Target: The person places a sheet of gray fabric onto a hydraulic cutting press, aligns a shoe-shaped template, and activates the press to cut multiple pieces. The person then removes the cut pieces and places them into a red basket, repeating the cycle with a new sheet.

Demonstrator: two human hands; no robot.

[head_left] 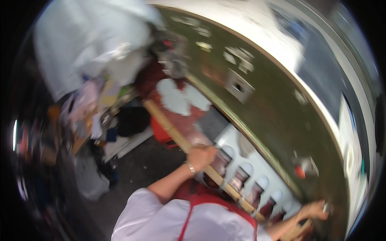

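Observation:
Motion blurs the whole picture. My left hand, with a bracelet at its wrist, is curled closed at the wooden strip along the near table edge. Anything inside its fingers is hidden. Just beyond it lies a pale blue board with rounded cut-outs, dark reddish pieces set in a row along it. At the far right end, my right hand reaches out over the green surface, its fingers drawn together. A small light, shiny bit shows at their tips, too smeared to name.
Pale blue flat cut pieces lie on the reddish tabletop. On the green surface are a square metal plate with a hole, small white parts and an orange-and-white item. A large whitish plastic bag and mixed clutter stand left.

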